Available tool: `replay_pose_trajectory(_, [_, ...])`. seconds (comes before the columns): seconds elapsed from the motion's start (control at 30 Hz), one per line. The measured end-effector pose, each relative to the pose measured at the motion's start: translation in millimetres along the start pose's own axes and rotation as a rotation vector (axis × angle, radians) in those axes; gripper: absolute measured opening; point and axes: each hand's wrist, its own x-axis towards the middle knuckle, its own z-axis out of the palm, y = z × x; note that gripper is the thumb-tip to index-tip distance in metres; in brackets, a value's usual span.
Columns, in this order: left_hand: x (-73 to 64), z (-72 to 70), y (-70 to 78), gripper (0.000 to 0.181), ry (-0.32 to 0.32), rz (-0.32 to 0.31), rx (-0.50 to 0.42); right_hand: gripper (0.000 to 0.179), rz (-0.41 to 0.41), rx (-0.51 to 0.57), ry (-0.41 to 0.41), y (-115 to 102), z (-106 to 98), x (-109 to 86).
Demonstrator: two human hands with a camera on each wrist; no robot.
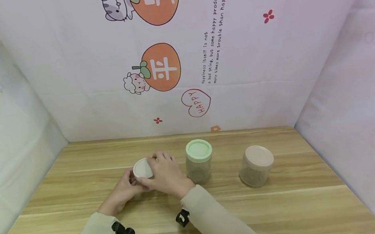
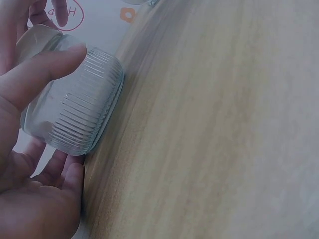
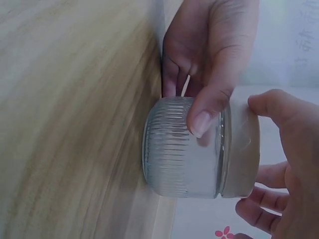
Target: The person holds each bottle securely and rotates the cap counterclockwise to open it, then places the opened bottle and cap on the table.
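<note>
A ribbed clear glass jar (image 3: 172, 149) with a white lid (image 1: 141, 169) stands on the wooden table, left of the middle. My left hand (image 1: 124, 189) holds its glass side, the thumb across the near wall and the fingers behind. From the right, my right hand (image 1: 167, 172) grips the lid by its rim, as the right wrist view shows. The lid sits on the jar's mouth; whether it is tight I cannot tell. In the left wrist view the same jar (image 2: 89, 107) appears tilted, with fingers at its lid.
Just right of my right hand stands a glass jar with a green lid (image 1: 198, 150). Farther right is another jar with a beige lid (image 1: 259, 156). The wooden table (image 1: 295, 206) meets a printed white cloth (image 1: 251, 103) behind, with cloth walls on both sides.
</note>
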Motion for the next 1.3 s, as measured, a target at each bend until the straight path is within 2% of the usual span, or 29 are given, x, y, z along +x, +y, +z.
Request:
replay_pose_trajectory(0.3, [-0.5, 0.1, 1.3, 0.091, -0.01, 0.019, -0.005, 0.063, -0.045, 0.114, -0.061, 6, -4, 1.4])
replay_pose_trajectory(0.67, [0.4, -1.4, -0.7, 0.095, -0.015, 0.007, 0.002, 0.065, -0.125, 0.159, -0.106, 13, -3, 1.8])
replay_pose_trajectory(1.07, [1.2, -2.0, -0.8, 0.095, -0.019, 0.004, -0.009, 0.065, -0.165, 0.236, -0.095, 15, 1, 2.5])
replay_pose_trajectory(1.23, [0.8, -1.9, -0.1, 0.095, -0.007, 0.004, 0.006, 0.068, -0.146, 0.249, -0.081, 13, 2, 2.6])
replay_pose_trajectory(1.3, [1.0, -1.4, -0.2, 0.094, -0.004, 0.004, 0.018, 0.066, -0.122, 0.236, -0.05, 11, 3, 2.8])
